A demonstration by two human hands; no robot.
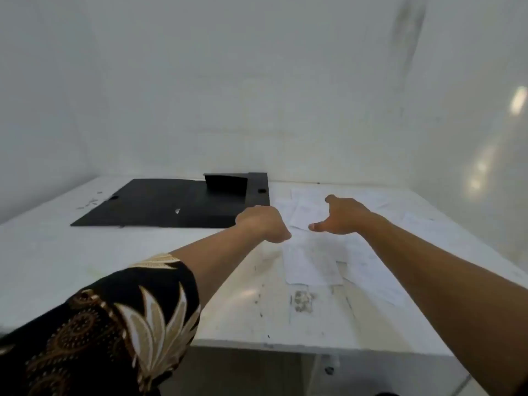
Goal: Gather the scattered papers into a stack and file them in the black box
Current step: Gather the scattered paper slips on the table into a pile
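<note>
Several white printed papers (313,261) lie scattered and overlapping on the right half of the white table (120,252). The black box (171,205) lies opened out flat at the back left, one flap standing up near its far right corner. My left hand (264,224) hovers at the box's near right corner, fingers curled down with nothing seen in them. My right hand (341,215) is spread over the papers, thumb pointing left, fingers apart, holding nothing.
White walls close in the table at the back and on both sides. The table's front edge (314,348) runs below my arms. Small scuffs and a grey stain (301,301) mark the surface near the papers.
</note>
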